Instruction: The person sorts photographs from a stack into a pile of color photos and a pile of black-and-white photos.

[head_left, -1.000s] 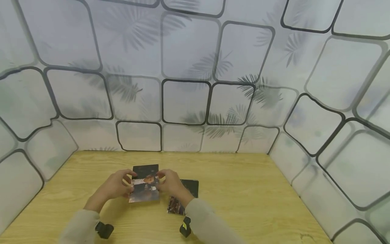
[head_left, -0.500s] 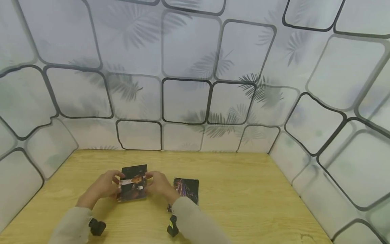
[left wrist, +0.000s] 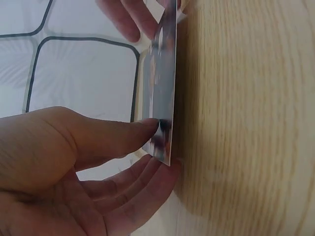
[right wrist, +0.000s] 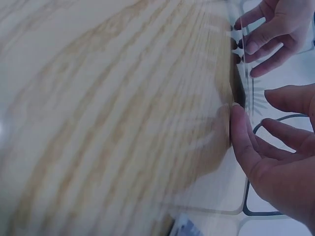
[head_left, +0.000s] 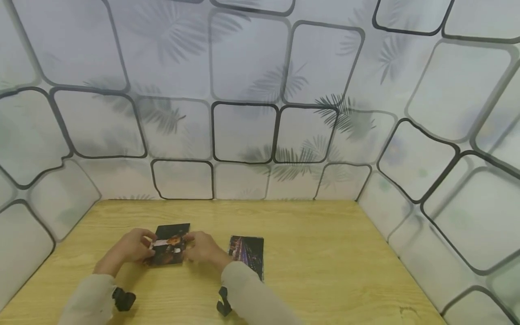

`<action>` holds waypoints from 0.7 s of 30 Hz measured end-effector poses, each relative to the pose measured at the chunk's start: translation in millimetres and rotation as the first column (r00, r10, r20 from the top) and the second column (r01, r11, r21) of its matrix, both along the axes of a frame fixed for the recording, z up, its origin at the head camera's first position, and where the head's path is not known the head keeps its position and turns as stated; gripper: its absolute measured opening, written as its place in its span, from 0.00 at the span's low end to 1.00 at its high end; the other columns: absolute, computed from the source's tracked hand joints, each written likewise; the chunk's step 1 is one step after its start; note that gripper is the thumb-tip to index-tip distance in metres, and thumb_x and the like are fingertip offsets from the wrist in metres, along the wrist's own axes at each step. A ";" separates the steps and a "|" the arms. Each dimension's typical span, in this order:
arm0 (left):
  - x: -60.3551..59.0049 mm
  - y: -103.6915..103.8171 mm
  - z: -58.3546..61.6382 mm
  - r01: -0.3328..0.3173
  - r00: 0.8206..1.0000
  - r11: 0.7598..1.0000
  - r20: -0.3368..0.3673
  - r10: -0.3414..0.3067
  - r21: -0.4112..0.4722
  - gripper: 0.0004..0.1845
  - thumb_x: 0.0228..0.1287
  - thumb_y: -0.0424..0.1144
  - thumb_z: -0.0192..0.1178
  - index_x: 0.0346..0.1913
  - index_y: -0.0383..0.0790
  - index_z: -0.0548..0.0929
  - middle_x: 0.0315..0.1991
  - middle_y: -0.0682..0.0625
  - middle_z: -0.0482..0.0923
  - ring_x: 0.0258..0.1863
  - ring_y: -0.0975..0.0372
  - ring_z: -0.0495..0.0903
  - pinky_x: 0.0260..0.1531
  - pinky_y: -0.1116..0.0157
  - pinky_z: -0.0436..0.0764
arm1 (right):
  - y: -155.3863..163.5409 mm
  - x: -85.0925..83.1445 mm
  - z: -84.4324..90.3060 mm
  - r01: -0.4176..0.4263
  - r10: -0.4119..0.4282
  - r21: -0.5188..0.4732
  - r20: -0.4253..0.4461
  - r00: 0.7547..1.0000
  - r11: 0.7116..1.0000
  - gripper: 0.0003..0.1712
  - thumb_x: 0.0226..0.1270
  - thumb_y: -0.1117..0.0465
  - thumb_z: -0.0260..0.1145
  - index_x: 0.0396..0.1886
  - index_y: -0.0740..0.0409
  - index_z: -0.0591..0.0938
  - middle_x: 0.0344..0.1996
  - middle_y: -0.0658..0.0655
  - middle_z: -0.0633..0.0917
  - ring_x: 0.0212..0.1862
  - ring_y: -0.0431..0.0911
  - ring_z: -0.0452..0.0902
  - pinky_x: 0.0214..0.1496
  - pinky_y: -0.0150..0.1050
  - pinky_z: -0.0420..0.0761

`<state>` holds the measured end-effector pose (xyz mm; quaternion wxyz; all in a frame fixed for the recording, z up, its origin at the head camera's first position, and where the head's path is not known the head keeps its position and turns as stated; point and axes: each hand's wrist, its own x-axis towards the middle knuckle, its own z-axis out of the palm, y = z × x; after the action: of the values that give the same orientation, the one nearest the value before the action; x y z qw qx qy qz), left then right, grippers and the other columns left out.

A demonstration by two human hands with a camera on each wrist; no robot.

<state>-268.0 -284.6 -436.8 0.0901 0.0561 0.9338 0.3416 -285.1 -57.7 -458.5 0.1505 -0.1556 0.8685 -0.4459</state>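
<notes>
A dark glossy photo (head_left: 167,255), with a white and orange figure printed on it, is between my two hands at the table's left side. My left hand (head_left: 132,247) pinches its left edge; in the left wrist view the thumb lies on the printed face and the fingers are at the edge below. At the opposite edge, my right hand (head_left: 205,249) touches the photo with one fingertip low by the table, its other fingers spread apart. Seen nearly edge-on, the photo (left wrist: 165,83) is low over the wood; whether it rests fully on it I cannot tell.
Another photo (head_left: 252,253), showing purple lights on black, lies right of my right hand, partly behind the sleeve, perhaps on others. The wooden table (head_left: 325,262) meets patterned wall covering (head_left: 243,135) at the back and sides. Black wrist cameras (head_left: 123,299) sit under both wrists.
Both hands have moved left with the photo and lowered it towards the table. More of the purple-lit photo at the right has come into view as the right arm shifted.
</notes>
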 end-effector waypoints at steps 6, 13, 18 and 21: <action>0.5 3.0 1.6 -0.022 1.000 1.000 0.020 0.022 -0.016 0.23 0.61 0.26 0.67 0.57 0.18 0.76 0.49 0.21 0.79 0.38 0.48 0.87 0.31 0.57 0.90 | 2.9 -3.6 3.6 -0.049 0.054 0.095 -0.055 0.997 0.994 0.30 0.62 0.62 0.73 0.66 0.48 0.81 0.65 0.54 0.82 0.53 0.45 0.84 0.64 0.42 0.83; 2.5 9.7 3.5 -0.033 0.999 0.997 -0.011 0.032 -0.071 0.22 0.62 0.28 0.66 0.56 0.20 0.77 0.49 0.21 0.79 0.41 0.42 0.85 0.37 0.50 0.88 | 10.0 -0.8 7.4 -0.051 0.052 0.053 -0.013 0.999 0.997 0.29 0.64 0.64 0.70 0.66 0.49 0.81 0.65 0.58 0.82 0.34 0.45 0.90 0.57 0.41 0.87; 2.5 25.2 9.4 -0.025 0.994 0.993 -0.106 0.013 -0.114 0.21 0.61 0.30 0.65 0.56 0.22 0.79 0.48 0.24 0.80 0.47 0.35 0.82 0.44 0.42 0.85 | 28.1 1.9 15.4 -0.049 0.049 -0.033 0.011 0.999 0.998 0.27 0.68 0.64 0.67 0.67 0.52 0.79 0.64 0.59 0.82 0.37 0.45 0.89 0.41 0.35 0.89; 3.3 38.9 14.2 -0.008 0.989 0.994 -0.146 -0.008 -0.107 0.22 0.59 0.30 0.67 0.55 0.23 0.80 0.47 0.26 0.81 0.47 0.37 0.82 0.45 0.42 0.85 | 44.2 -0.2 20.7 -0.064 0.064 -0.021 -0.021 0.998 0.998 0.26 0.71 0.63 0.65 0.68 0.54 0.78 0.63 0.60 0.82 0.43 0.47 0.89 0.44 0.36 0.89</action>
<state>-264.6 -245.7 -422.6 0.0241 0.0760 0.9550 0.2858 -285.3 -13.5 -437.8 0.1541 -0.1894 0.8597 -0.4487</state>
